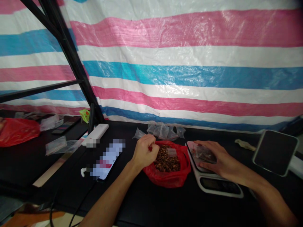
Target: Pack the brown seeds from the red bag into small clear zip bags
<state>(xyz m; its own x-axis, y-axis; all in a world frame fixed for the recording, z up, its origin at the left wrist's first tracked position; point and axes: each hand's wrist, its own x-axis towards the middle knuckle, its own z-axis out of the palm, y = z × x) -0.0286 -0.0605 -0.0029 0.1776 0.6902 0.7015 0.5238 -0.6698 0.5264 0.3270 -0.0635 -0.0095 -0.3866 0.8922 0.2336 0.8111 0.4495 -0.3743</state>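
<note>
A red plastic bag stands wide-mouthed on the black table, holding many small brown pieces that look like seeds or nuts. A small clear piece of plastic lies on them. At the bag's left rim, my left hand is closed with fingers curled; what they hold, if anything, is hidden. To the right is a white digital scale with a dark display. My right hand reaches over its plate, thumb and fingers around a small clear plastic bag with dark contents.
Several clear bags lie along the striped sheet behind. A phone, an earphone and a white box are on the left. At the right stands a dark-screened device. A black frame post rises at left.
</note>
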